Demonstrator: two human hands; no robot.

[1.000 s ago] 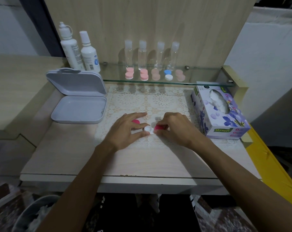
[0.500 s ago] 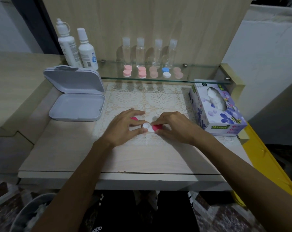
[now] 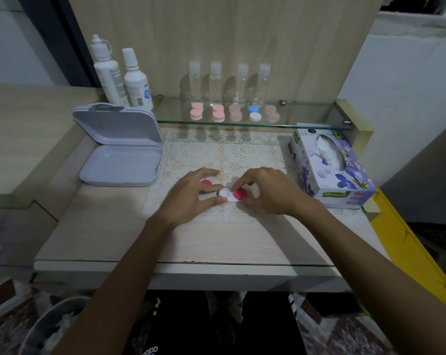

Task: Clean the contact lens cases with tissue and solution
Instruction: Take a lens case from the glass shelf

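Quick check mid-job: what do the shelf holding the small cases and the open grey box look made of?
The shelf looks like clear glass: you see the wood through it, its front edge has a greenish line, and metal pegs hold it. The open grey box looks like matte plastic, possibly painted metal: smooth, uniform grey, rounded moulded corners, with no glare to settle it.

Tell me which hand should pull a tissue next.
Right. The right hand lies nearer the tissue box, which stands on its side; the left hand holds the white case steady.
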